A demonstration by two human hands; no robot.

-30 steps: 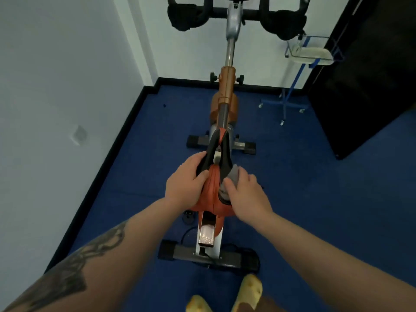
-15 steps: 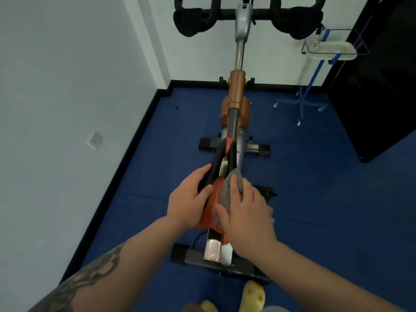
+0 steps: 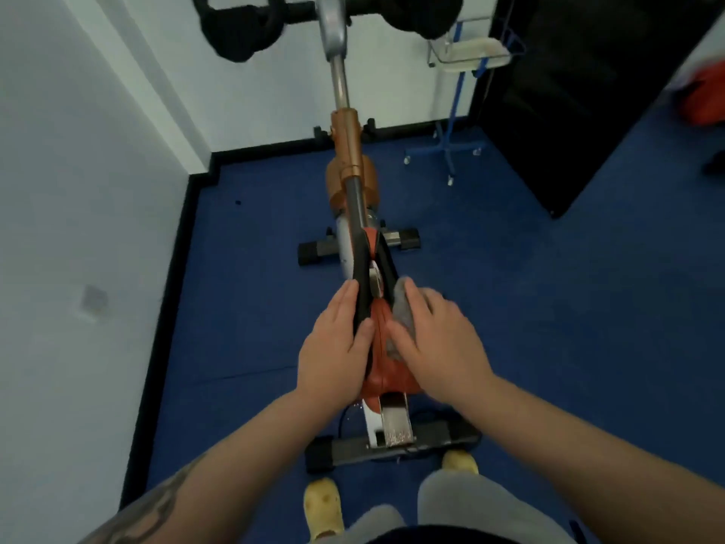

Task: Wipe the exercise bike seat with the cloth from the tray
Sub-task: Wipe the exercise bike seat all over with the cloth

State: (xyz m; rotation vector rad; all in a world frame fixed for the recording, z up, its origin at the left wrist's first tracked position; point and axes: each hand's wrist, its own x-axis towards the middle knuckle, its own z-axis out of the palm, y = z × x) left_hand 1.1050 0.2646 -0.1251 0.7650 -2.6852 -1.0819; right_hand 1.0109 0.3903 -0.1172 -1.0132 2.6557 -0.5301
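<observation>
The exercise bike's seat (image 3: 382, 347) is orange at the back and black toward its narrow nose, and it lies in the middle of the view. My left hand (image 3: 335, 347) grips the seat's left side, thumb on top. Pressed flat on the right side of the seat, my right hand (image 3: 435, 339) holds a grey cloth (image 3: 402, 312) against it. Only the cloth's front edge shows from under my fingers. A white tray (image 3: 470, 55) sits on a blue wheeled stand at the back right.
The bike's handlebars (image 3: 329, 17) stand at the top against a white wall. White walls close in on the left. A black cabinet (image 3: 580, 96) stands at the right. The bike's rear foot bar (image 3: 392, 445) lies just ahead of my yellow shoes. The floor is blue.
My right hand with the cloth has slid forward along the seat's right side, from the back toward the nose. My left hand has kept its grip. The view has tilted down.
</observation>
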